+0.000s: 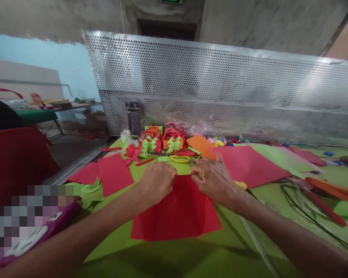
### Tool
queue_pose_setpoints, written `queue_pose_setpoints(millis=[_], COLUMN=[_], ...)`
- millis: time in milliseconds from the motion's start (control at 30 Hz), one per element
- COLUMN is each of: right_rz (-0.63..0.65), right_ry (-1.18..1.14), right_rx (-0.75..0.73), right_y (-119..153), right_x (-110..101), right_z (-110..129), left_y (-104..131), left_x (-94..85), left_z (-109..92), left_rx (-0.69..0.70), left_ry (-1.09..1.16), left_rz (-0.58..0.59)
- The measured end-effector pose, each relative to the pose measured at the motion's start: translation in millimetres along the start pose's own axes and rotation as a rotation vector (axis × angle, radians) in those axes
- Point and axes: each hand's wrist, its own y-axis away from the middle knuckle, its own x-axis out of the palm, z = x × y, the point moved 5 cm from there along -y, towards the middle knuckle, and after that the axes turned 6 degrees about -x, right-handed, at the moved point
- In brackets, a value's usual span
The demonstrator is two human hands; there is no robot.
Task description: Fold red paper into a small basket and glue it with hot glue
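Note:
A red sheet of paper (pixel 176 212) hangs between my hands above the green table, its lower edge toward me. Faint vertical creases run down it. My left hand (pixel 158 180) pinches the sheet's far edge near the middle, fingers curled. A little to the right, my right hand (pixel 211 178) grips the same edge between thumb and fingers. Just beyond the hands lie yellow-handled scissors (pixel 179 158). Several small red, orange and green paper bags with bows (pixel 174 143) stand farther back.
Red sheets (pixel 116 174) lie to the left, and another red sheet (pixel 249 166) to the right. A glue gun's black cable (pixel 313 216) crosses the right side. A dark bottle (pixel 133 119) stands before the perforated metal panel (pixel 220 85). A purple power strip (pixel 43 231) is at lower left.

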Motion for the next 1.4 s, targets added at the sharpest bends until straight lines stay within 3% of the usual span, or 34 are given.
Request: queue_pose_setpoints(millis=[467,700,933,1200,1400], right_rz=[0.188,0.138,0.244,0.143,0.035], right_ry=[0.131,0.12,0.176,0.1,0.022], right_rx=[0.032,-0.034,0.008,-0.046,0.049], right_y=[1.1,5.7,-0.3,1.4,-4.0], right_x=[-0.7,6.8,6.4,5.5,-7.9], right_z=[3.7,14.5,9.0,11.5,-5.4], left_y=[0.8,3.8,-0.6,-0.9,-7.2], left_x=[0.3,4.3,-0.8,4.7,-4.8], left_z=[-4.6,-15.1,-5.3,-4.5,16.1], left_rx=[0.016,0.052,0.048,0.091,0.047], left_ry=[-0.026,-0.027,0.239,0.343,0.523], left_rz=[0.024,0.023,-0.039,-0.043,0.014])
